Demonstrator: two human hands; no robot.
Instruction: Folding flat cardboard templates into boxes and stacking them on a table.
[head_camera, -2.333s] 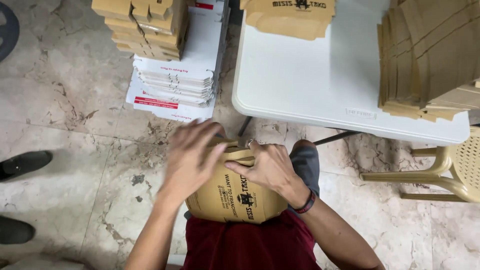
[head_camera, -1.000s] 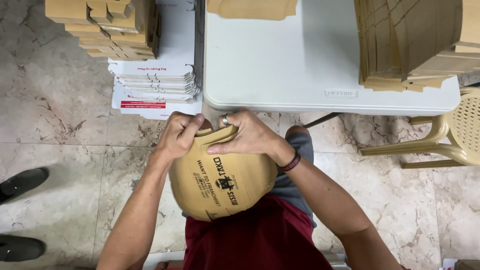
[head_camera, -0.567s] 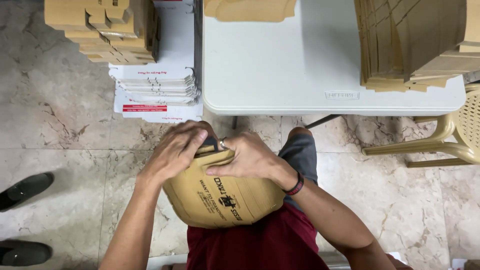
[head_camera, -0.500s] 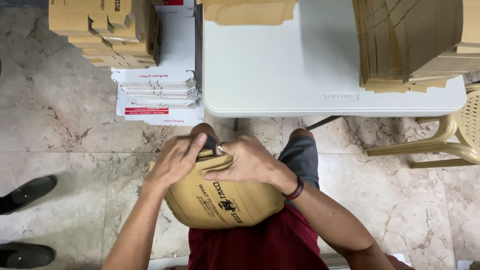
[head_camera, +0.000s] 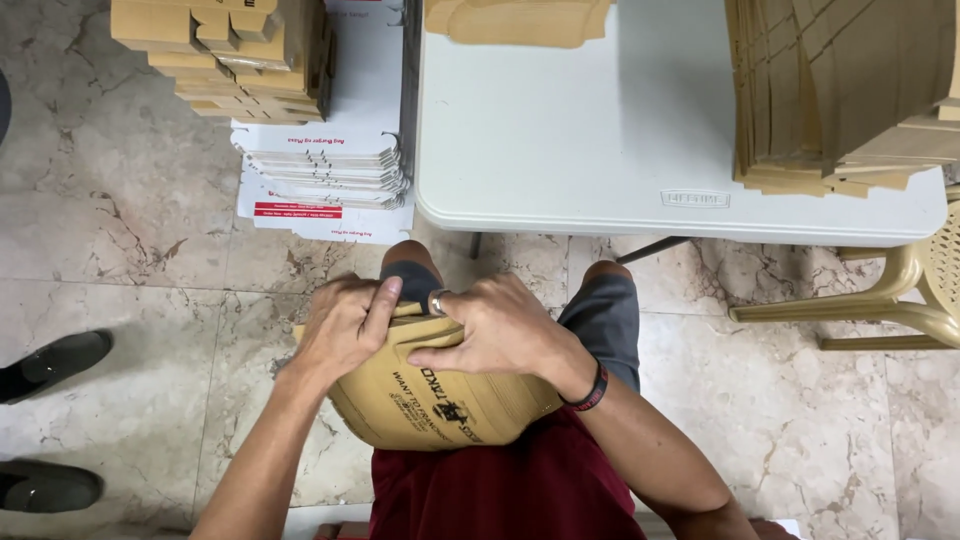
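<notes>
The brown cardboard box (head_camera: 440, 400) lies on our lap, printed face up, its far edge reaching over our knees. We press our left hand (head_camera: 345, 330) over its upper left corner, fingers curled down around the edge and gripping the flap there. Our right hand (head_camera: 495, 330) lies flat on top just beside the left, fingers pressed together and pointing left, a ring on one finger and a dark wristband (head_camera: 592, 388) at the wrist. Ahead of our knees stands the white counter (head_camera: 560, 140), carrying a tall stack of flat brown blanks (head_camera: 840, 90) at its right end and another brown piece (head_camera: 515, 20) at its far edge. On the floor to the left sits a pile of white flat boxes (head_camera: 325, 170) with folded brown boxes (head_camera: 230, 50) on top. A beige plastic chair (head_camera: 900, 290) stands at the right, and two dark shoes (head_camera: 50, 365) show at the left edge.
</notes>
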